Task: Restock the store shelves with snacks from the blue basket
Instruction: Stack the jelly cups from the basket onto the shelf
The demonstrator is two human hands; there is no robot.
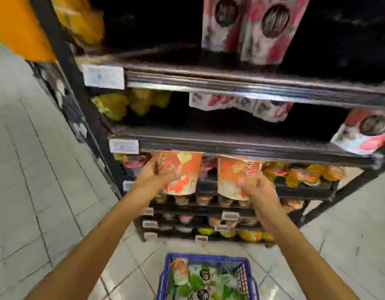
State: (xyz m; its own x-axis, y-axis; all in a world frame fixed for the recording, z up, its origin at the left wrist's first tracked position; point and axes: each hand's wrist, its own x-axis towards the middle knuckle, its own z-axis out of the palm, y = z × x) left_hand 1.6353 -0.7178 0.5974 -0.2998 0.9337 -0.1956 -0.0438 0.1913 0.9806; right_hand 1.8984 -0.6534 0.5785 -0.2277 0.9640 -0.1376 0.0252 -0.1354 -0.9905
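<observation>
The fingers point(164, 172) of the left hand point(153, 174) are curled round the near side of a tall orange-and-white printed snack tub point(184, 176). The fingers point(247, 183) of the right hand point(260, 190) wrap a second orange-and-white snack tub point(230, 180) the same way. Motion blur hides exactly how each fingertip lies.

Both tubs are upright and side by side in the air, a little apart. Their tops are just under the front edge of a black metal shelf point(241, 148), in front of the tier of small red, yellow and orange packets point(301, 173) below it. Neither tub rests on anything yet.

Further out, the blue wire basket point(205, 257) sits on the pale tiled floor point(40, 180) between the forearms. It holds green-and-white packets point(198, 282) and one more orange-and-white pack at its left edge. Pink-and-white boxes with dark oval windows point(265, 29) stand on the top shelf.

The step in hand appears to be carrying a pair of tubs from the basket up to a shelf. Which tier they belong on cannot be told from here. The next move probably calls for finding an open gap, clearing the shelf lip without knocking the tub tops, setting each base flat, and only then loosening the fingers. Much stock remains in the basket, so the task looks well short of done.
</observation>
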